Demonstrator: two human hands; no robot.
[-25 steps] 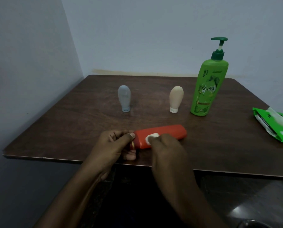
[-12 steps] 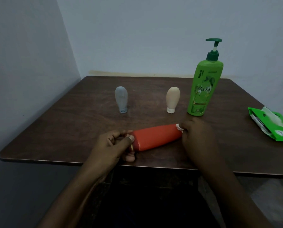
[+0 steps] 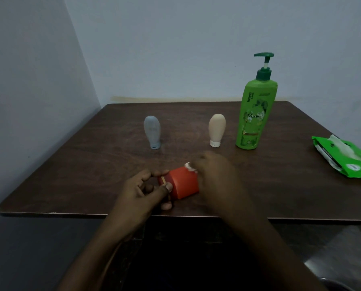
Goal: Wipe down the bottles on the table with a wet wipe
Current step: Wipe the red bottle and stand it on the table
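Left grip (image 3: 148,189) pinches red bottle (image 3: 183,182); right hand (image 3: 215,175) covers it.

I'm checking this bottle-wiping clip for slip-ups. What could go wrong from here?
1. The red bottle lies on its side near the table's front edge. The left hand pinches only its cap end, so a hard rub might roll or push it off.
2. The right hand holds only a small bit of wipe, so parts of the bottle may get missed.
3. The wipe pack sits open, so the wipes could dry out.
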